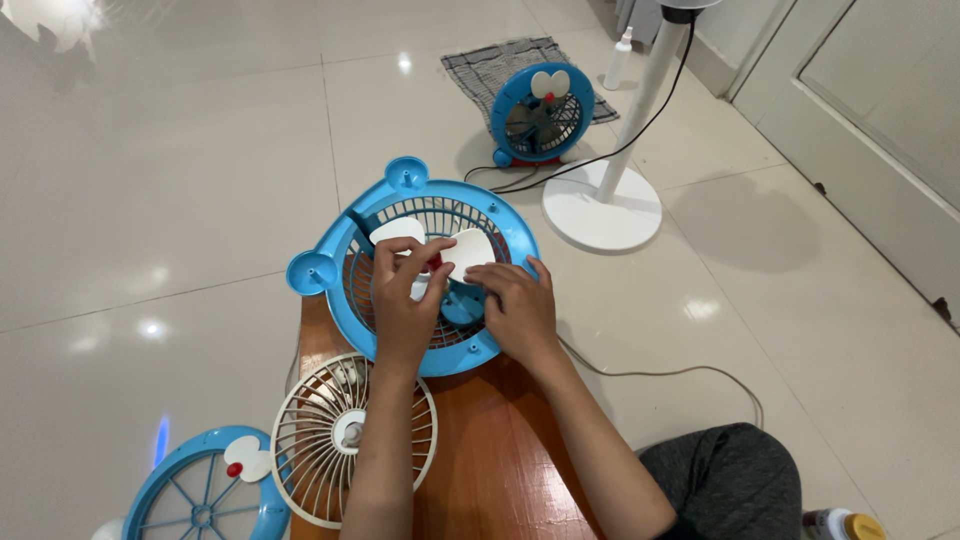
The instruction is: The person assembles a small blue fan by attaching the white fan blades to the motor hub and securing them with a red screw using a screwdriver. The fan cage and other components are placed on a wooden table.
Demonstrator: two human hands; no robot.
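Note:
A round blue fan grille (400, 205) with two small knobs on its rim lies on a brown wooden stool (500, 450). White eye-shaped pieces and a red nose piece (434, 262) sit at its centre. My left hand (405, 300) pinches the white and red centre pieces with its fingers. My right hand (515, 310) rests flat on the grille's right side, fingers near the white piece (472, 250).
A cream wire fan guard (320, 440) lies at the stool's left edge. Another blue grille half (205, 495) is on the floor, lower left. A whole blue cartoon fan (542, 113) stands beyond, near a white stand base (602, 208), a grey mat and cables.

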